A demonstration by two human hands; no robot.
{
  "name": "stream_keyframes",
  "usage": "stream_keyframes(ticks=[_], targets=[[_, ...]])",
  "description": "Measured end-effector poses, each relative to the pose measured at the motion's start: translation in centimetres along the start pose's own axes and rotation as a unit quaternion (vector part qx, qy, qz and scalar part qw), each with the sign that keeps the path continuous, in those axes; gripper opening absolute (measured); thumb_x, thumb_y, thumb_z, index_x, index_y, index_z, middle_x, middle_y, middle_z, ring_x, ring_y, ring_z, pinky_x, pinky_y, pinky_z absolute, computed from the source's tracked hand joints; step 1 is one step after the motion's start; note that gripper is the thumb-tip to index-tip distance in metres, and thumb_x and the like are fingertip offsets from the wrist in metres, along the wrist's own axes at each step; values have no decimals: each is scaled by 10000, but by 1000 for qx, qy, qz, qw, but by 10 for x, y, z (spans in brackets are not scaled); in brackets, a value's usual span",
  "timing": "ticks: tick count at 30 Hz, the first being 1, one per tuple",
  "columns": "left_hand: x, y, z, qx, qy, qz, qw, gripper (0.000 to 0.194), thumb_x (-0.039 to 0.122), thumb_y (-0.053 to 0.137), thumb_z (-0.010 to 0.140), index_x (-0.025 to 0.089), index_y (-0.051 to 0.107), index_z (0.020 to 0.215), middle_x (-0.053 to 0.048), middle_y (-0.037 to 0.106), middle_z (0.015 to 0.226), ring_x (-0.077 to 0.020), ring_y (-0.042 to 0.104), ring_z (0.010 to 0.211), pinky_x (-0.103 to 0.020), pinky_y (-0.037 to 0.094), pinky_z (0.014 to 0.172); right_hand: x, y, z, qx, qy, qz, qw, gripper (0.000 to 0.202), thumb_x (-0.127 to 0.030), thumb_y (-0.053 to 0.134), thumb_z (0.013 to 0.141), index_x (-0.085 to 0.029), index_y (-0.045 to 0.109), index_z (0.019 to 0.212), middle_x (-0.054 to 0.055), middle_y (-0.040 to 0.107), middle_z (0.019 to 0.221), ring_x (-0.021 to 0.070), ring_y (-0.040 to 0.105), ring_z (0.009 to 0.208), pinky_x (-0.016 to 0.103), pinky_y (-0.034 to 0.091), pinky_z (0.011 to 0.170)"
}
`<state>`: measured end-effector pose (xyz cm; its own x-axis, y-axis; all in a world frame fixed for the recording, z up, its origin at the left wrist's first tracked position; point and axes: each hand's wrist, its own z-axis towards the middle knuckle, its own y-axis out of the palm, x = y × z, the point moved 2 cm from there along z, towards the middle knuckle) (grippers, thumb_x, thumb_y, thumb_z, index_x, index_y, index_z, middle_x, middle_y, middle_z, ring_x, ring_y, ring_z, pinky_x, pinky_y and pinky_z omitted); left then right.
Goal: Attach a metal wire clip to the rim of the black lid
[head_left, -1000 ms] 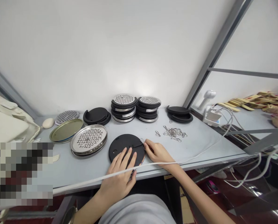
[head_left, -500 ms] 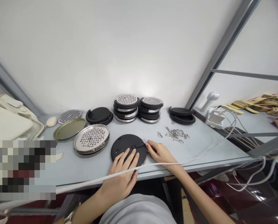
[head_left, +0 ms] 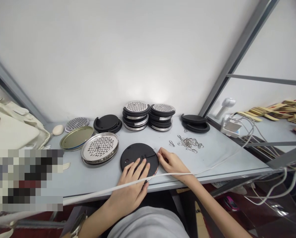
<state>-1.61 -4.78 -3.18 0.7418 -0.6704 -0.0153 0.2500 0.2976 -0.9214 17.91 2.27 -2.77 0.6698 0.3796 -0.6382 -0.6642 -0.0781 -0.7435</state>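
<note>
A round black disc lies near the table's front edge, its right rim showing some reddish colour. My left hand rests on its near part, fingers stretched out and lying flat, the thumb by the front rim. At the disc's right edge my right hand is closed in a pinch on a small wire clip, beside a thin slot line in the disc. The fingertips partly hide the clip. A pile of similar wire clips lies to the right, with one loose clip apart from it.
Perforated metal grater plates and an olive lid sit left. Stacked black rings with grater tops stand at the wall; black discs and black rings flank them. A white cable crosses in front, over my left hand.
The view has shifted slightly, so everything sits a little further right. Both hands stay at the black disc; the clip at its right edge shows a little more.
</note>
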Motion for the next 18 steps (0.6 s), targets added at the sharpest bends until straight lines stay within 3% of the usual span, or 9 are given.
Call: stream_keyframes(ticks=[18], targets=[[0,-1,-1,15,1,-2,1000,498,271,397,927,145,344,1405,-79,340,1466,-263,285,1343,-407,292,1057,1,2,-2,-2,-17,-22,1000,224,-271,373,885,-207,353,671,-65,389,527,86,348,474,208,242,503]])
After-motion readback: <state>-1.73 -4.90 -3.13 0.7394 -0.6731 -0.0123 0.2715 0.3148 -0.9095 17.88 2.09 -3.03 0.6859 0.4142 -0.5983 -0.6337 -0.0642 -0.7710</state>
